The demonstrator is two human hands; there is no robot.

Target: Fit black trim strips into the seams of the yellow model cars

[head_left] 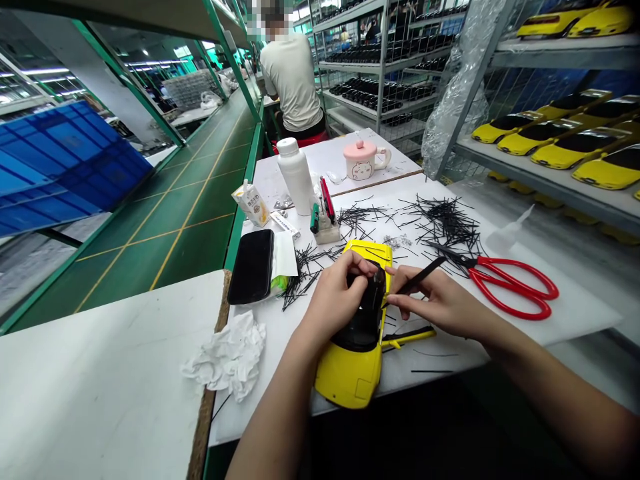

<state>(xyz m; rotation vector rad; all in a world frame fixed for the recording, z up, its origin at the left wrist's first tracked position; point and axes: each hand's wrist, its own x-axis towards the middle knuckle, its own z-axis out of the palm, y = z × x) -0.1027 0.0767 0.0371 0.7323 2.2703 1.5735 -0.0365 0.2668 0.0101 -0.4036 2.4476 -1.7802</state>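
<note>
A yellow model car (349, 373) with a dark roof and windows lies at the table's near edge, one yellow door (417, 337) swung out on its right side. Over the car's roof, my left hand (345, 290) has its fingers curled together; what they hold, if anything, is hidden. My right hand (433, 297), at the car's right side, pinches a slim black tool (425, 272) whose lower tip points at the side window area. Red-handled scissors (517, 287) lie right of my right hand, and thin black strips (445, 223) are heaped behind it.
A black phone (251, 267), crumpled tissue (233, 353), white bottle (296, 179), pen holder (327, 231) and pink-lidded mug (361, 162) stand or lie around the table. A green conveyor (185, 220) runs on the left. Shelves (560, 160) of yellow cars are at right; a person (294, 80) sits ahead.
</note>
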